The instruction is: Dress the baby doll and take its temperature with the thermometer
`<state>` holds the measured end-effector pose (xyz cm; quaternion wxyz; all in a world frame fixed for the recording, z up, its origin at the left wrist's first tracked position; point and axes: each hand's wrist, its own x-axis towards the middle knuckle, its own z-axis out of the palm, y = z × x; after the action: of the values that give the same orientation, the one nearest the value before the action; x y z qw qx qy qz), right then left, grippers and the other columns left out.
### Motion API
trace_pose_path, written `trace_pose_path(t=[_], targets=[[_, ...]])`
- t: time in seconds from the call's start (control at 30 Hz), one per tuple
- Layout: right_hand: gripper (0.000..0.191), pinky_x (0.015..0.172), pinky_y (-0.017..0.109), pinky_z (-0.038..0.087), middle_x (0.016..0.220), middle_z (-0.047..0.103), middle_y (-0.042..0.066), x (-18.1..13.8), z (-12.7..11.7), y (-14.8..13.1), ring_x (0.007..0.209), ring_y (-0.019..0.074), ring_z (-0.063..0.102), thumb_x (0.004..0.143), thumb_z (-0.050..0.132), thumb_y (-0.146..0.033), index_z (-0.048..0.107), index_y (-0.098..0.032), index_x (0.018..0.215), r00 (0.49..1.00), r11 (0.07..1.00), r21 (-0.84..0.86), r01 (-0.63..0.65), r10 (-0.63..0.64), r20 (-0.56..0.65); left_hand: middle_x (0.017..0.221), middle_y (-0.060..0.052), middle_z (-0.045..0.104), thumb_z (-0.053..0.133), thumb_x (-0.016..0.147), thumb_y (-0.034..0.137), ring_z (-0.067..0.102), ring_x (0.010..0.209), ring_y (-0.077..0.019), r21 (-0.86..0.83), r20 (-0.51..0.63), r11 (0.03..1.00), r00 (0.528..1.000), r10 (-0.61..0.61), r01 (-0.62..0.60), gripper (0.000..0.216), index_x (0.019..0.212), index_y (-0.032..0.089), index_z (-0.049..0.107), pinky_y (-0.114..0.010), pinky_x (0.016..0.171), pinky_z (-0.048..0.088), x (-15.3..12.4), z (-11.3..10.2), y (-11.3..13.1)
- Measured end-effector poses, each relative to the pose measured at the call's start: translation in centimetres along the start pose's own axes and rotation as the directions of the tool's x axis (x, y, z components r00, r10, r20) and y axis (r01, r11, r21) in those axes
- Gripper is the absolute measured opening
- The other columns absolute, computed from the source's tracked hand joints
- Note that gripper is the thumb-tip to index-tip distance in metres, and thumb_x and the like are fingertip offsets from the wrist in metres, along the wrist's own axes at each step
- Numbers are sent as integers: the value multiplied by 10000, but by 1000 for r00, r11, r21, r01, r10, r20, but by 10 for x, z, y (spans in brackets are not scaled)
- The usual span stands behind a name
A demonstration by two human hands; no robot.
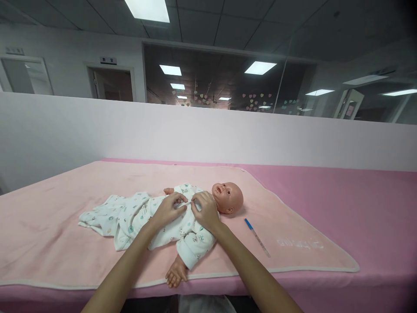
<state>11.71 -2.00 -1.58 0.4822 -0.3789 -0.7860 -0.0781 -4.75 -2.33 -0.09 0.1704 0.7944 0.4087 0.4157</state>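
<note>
A baby doll (232, 198) lies on its back, head to the right, in white printed baby clothes (166, 234). Over the chest, my left hand (170, 209) is closed in a pinch at the front of the clothes. Close beside it, nearer the doll's neck, my right hand (206, 211) pinches the same front. A small pale bit of cloth shows between my fingertips; whether it is a tie or an edge I cannot tell. One doll hand (177, 273) pokes from the near sleeve, with the other beyond my left hand.
A thermometer (257, 238) with a blue end lies right of the doll. Beneath is a peach blanket (299, 256) with a pale border, spread over a pink table cover (374, 226). A low white partition (208, 134) stands behind the table.
</note>
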Motion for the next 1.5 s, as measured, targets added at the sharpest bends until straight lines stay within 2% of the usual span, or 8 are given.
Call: trace_pose_path(t=[0.2, 0.57, 0.83, 1.0, 1.3, 1.5], targets=[[66, 709, 292, 354, 747, 579, 20, 0, 1, 1, 757, 166, 484, 744, 483, -138, 526, -188, 734, 1000, 1000, 4, -1, 1, 10, 895, -40, 537, 503, 704, 255, 512, 813, -180, 46, -15, 999, 1000, -4, 4, 144, 811, 195, 578, -302, 740, 416, 2, 4, -7], [88, 725, 285, 370, 779, 597, 27, -1, 2, 1, 778, 166, 507, 779, 480, -143, 552, -193, 781, 999, 1000, 7, -29, 28, 41, 980, -54, 513, 501, 724, 263, 493, 914, -191, -98, 59, 992, 996, -73, 78, 121, 760, 172, 572, -296, 779, 403, 3, 3, -9], [94, 735, 283, 373, 791, 610, 19, -1, 4, 4, 781, 163, 514, 785, 483, -138, 557, -195, 788, 998, 998, 23, -52, 51, 44, 966, -47, 527, 535, 726, 284, 489, 792, -147, -166, 40, 985, 998, -50, 56, 230, 925, 201, 615, -263, 704, 413, 3, 0, -9], [94, 731, 283, 376, 785, 608, 22, -1, 4, 3, 779, 163, 515, 786, 484, -143, 561, -194, 782, 998, 999, 24, -49, 48, 44, 957, -59, 537, 529, 744, 394, 508, 825, -168, -128, 8, 989, 997, -78, 78, 245, 823, 197, 653, -260, 671, 419, 3, 2, -12], [87, 733, 282, 373, 794, 610, 20, -1, 3, 1, 789, 162, 514, 801, 486, -160, 565, -197, 793, 997, 999, 28, -37, 35, 68, 919, -46, 517, 504, 759, 338, 484, 806, -163, -151, 70, 986, 995, -66, 76, 188, 765, 188, 617, -265, 679, 405, 4, 0, -9], [97, 733, 282, 371, 798, 611, 20, -2, 4, 2, 790, 161, 515, 806, 475, -160, 564, -198, 797, 997, 998, 38, -48, 46, 56, 797, -22, 489, 465, 789, 317, 481, 750, -145, -152, -23, 988, 1000, -10, 6, 157, 786, 186, 552, -253, 653, 409, 1, 1, 1]])
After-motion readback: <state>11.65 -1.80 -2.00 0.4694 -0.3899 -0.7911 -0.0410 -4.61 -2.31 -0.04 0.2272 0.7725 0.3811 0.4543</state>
